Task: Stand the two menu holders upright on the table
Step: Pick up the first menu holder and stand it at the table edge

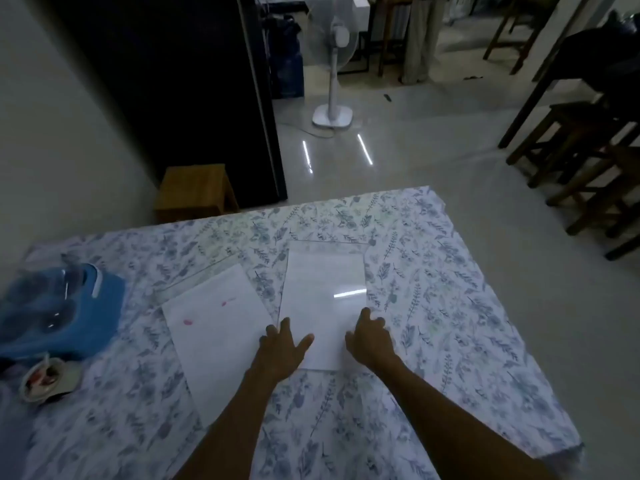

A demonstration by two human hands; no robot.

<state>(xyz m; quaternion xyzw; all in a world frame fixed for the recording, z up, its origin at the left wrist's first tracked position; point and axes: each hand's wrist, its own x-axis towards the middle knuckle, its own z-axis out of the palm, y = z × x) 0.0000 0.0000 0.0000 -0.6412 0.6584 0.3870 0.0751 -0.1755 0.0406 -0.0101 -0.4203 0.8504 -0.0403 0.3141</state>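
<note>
left menu holder [214, 341]: flat, pink-smudged | right menu holder [323, 289]: flat, glossy

Dim room, glossy floor [398, 161], fan [334, 64]

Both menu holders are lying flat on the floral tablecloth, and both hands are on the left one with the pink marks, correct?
Not quite. The head view shows the left hand and right hand on the right menu holder, the one catching a light reflection. The left menu holder with the pink marks is untouched. Both do lie flat on the floral tablecloth.
</note>
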